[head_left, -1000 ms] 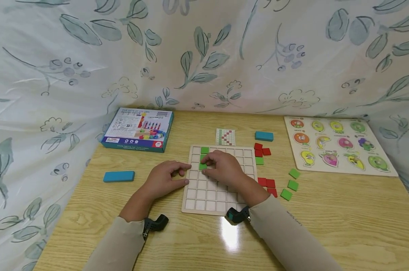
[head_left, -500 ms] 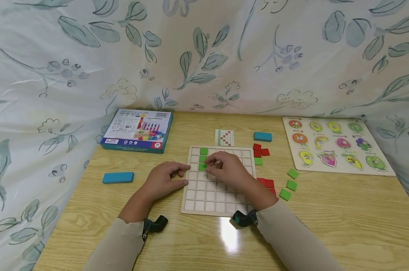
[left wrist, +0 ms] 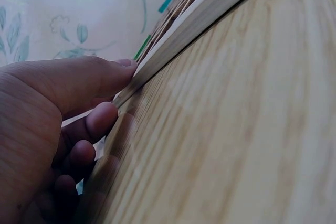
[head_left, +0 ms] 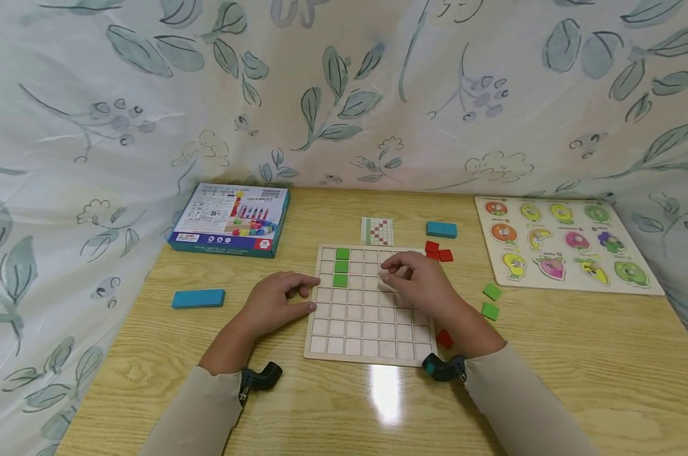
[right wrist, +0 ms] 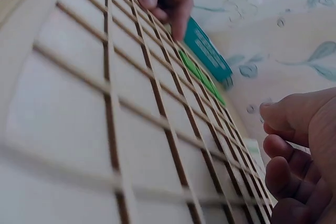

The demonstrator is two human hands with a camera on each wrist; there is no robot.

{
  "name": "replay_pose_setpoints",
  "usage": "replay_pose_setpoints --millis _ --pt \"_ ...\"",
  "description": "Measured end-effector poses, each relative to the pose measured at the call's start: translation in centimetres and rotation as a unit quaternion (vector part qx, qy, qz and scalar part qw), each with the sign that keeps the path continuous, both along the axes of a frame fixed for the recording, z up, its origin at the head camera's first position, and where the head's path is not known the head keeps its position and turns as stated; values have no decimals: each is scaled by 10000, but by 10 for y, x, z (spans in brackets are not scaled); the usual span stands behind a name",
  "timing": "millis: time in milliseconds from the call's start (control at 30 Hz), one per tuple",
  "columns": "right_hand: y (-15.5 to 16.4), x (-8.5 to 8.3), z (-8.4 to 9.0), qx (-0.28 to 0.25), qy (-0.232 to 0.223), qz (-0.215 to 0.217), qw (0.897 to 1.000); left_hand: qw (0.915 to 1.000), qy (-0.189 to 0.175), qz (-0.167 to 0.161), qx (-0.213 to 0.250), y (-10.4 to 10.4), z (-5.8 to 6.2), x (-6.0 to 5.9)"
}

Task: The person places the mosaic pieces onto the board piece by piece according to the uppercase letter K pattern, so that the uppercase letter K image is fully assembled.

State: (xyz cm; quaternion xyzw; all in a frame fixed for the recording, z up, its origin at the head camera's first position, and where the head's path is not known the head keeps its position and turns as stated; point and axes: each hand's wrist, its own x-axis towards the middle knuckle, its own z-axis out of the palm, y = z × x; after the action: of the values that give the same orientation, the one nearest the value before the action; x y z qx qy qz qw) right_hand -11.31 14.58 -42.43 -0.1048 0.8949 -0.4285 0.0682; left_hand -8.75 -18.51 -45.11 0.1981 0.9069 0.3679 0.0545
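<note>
- Curling loosely with nothing visibly held, the fingers [right wrist: 286,153] of the right hand [head_left: 420,282] hover over the upper-right cells of the wooden grid board [head_left: 371,345]; a second ago that hand covered the green column left of centre, so it has drawn off rightward, toward the loose tiles.
- Left behind: three green tiles [head_left: 341,266] seated in one column, upper left of the board, now fully uncovered; the third looks placed.
- Left hand [head_left: 275,301]: unmoved, fingers curled, thumb and fingertips [left wrist: 105,119] pressed to the board's left edge, steadying it.
- Outward, right of the board: red tiles [head_left: 439,254], green squares [head_left: 490,301], one red tile [head_left: 444,338] beside the right wrist.
- Further out: pattern card [head_left: 376,231], teal blocks [head_left: 198,298], boxed toy set [head_left: 230,219], fruit peg puzzle [head_left: 566,244].
- Hidden or unclear: tiles beneath the right hand and forearm; card pattern too small to read; wrist views blurred, board cropped.
</note>
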Motion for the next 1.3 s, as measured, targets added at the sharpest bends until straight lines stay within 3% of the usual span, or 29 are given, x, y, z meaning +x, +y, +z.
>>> replay_pose_setpoints --millis 567,1300 --pt "63 -3 -4 464 317 -748 9956 10000 -79 17 -10 1 3 0" --pt "80 -6 -9 989 51 -681 9927 9999 -150 30 -30 1 1 -1"
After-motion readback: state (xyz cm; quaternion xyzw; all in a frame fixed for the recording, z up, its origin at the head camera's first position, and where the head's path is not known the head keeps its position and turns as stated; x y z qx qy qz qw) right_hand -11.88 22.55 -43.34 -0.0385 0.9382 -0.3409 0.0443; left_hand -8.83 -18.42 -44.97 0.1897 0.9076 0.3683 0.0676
